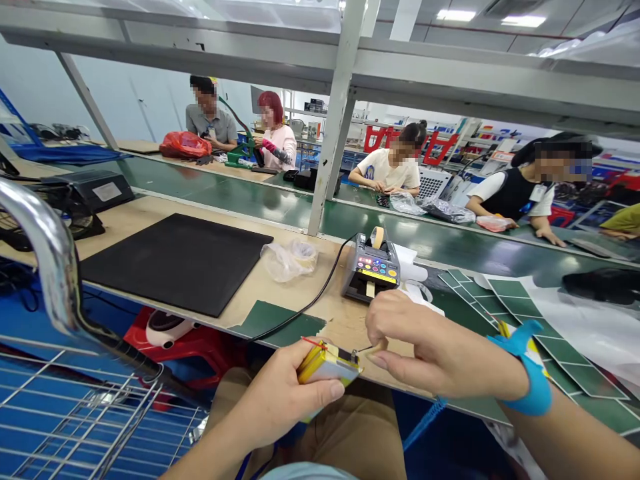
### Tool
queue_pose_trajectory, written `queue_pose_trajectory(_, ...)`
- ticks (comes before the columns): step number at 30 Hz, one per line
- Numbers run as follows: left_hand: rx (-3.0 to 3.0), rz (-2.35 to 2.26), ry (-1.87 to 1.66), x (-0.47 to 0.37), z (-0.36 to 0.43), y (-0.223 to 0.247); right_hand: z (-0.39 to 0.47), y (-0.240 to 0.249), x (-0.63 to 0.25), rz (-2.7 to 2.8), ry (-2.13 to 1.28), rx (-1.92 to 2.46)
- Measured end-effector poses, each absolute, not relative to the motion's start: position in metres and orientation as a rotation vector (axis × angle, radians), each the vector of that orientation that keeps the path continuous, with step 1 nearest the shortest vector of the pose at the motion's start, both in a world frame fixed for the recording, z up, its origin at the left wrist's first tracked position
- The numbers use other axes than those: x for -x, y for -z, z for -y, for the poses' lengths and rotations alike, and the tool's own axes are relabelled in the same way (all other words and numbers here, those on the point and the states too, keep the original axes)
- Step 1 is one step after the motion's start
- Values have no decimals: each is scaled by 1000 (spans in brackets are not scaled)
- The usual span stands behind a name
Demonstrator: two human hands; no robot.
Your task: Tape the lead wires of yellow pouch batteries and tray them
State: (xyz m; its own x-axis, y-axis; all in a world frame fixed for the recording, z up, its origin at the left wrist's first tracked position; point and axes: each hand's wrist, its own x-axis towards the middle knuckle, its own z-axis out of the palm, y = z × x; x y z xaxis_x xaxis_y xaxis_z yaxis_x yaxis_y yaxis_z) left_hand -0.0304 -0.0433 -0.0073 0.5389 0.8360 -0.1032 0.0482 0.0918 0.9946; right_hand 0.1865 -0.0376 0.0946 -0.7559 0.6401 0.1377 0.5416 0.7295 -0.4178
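Observation:
Wrapped round a silver and yellow battery pack (333, 367) is my left hand (295, 387), its thumb lying on the pack's face. A red wire and a dark wire show at the pack's upper end. My right hand (400, 333), with a blue wrist strap (533, 373), is just right of that end, fingers pinched together on something small that I cannot make out. Beyond my right hand stands a tape dispenser (373, 263) with lit buttons, a roll of tape on top and a short strip of tape sticking out of its front.
A black mat (180, 260), a plastic bag (290, 260) and a black cable (320, 300) lie on the bench. Green sheets (530, 327) are at right. A metal post (335, 120) rises behind. A wire cart (75, 407) stands at left. Several people sit across the green belt.

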Motion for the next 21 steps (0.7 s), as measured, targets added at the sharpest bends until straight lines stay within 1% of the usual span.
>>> queue_pose_trajectory(5,-1369,-782,-696,30,44,3,31,-93,-182,2805,-607,869)
queue_pose_trajectory(12,-1403,-773,-664,32,43,2,24,-90,-177,2867,-684,794)
queue_pose_trajectory(21,-1436,-790,-627,31,43,6,21,-85,-175,2877,-645,840)
